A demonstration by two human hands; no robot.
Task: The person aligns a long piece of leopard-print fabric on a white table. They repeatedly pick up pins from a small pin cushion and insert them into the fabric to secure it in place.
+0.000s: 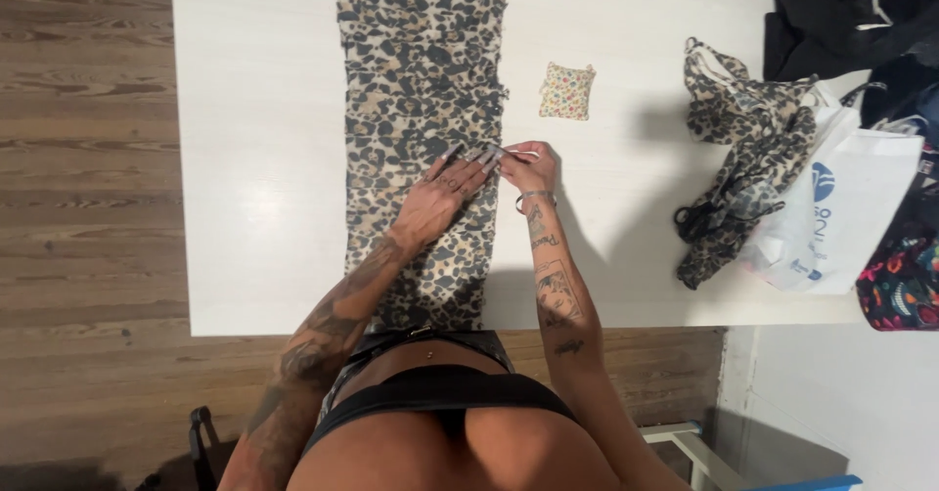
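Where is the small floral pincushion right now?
The pincushion lies on the white table, just right of the leopard fabric strip, above the right hand.

White table [264, 158] under leopard-print fabric [421, 61]
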